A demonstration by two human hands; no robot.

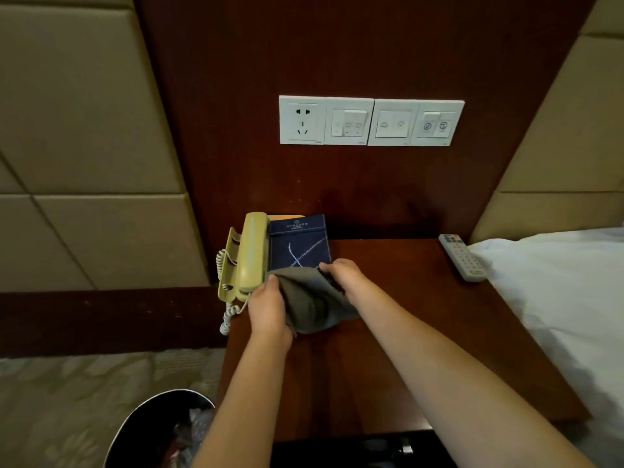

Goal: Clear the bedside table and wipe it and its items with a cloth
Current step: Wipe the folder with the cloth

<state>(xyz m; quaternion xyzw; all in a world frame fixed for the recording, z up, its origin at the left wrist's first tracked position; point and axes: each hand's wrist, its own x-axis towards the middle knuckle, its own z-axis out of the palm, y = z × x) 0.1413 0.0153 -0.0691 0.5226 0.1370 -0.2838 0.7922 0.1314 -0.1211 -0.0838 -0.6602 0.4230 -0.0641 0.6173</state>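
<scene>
Table beside white bedding

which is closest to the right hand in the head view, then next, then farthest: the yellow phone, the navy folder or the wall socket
1. navy folder: just beyond the right hand, which grips the grey cloth.
2. yellow phone: left of the folder, at the table left edge.
3. wall socket: high above both, farthest back.
</scene>
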